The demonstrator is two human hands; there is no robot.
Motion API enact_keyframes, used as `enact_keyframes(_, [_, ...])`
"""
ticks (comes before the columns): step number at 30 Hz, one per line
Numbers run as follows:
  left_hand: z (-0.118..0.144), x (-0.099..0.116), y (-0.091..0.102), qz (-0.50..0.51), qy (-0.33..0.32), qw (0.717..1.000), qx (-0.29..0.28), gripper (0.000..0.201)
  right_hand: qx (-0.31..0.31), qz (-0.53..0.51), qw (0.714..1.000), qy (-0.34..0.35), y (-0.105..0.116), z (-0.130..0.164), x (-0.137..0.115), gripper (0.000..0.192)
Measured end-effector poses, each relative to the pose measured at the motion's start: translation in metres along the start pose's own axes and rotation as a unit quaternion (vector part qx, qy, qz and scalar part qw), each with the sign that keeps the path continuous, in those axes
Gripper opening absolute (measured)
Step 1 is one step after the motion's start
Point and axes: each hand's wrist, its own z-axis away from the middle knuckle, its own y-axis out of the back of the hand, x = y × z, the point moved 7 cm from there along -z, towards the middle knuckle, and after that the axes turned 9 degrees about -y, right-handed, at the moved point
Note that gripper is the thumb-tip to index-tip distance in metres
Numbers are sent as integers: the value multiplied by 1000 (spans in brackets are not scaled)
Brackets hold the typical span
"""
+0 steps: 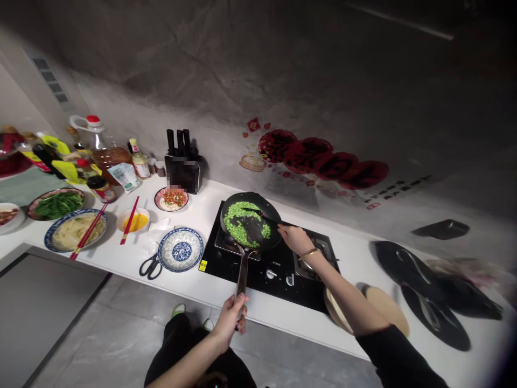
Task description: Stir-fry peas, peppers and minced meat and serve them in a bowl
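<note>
Green beans fill the black pan (250,222) on the stove (266,267). Left hand (231,315) grips the pan's handle; right hand (295,237) closes around a dark spatula (262,214) inside it. Left of the pan, an empty blue plate (180,249), then a bowl of yellow egg (133,220) and a plate of noodles (75,230).

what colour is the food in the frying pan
Green, spread in the black frying pan; the head view shows it.

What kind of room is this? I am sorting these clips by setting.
Most likely a home kitchen. The left hand grips the handle of a pan of green beans on a built-in hob, the right hand stirs it, and a knife block and oil bottle stand on the counter.
</note>
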Motion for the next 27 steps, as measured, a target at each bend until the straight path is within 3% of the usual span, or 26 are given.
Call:
enact_keyframes(6, [2,1,-2,1,6,1000,1,59,-49,24,997,62,44,33,31,32])
enact_keyframes(9, [1,0,-2,1,0,1000,7,59,-56,61,992,93,53,56,29,29])
enact_keyframes(13, [-1,-3,1,-18,-17,999,24,59,-10,123,986,113,40,61,-3,32])
enact_keyframes(18, [-1,-10,6,-45,-36,997,47,59,23,137,987,80,7,30,-31,37])
enact_keyframes(22, [2,-11,7,-52,-39,997,45,60,-1,91,995,39,7,13,-7,35])
enact_keyframes(27, [6,-8,6,-49,-29,998,36,59,-42,33,997,57,51,25,45,30])
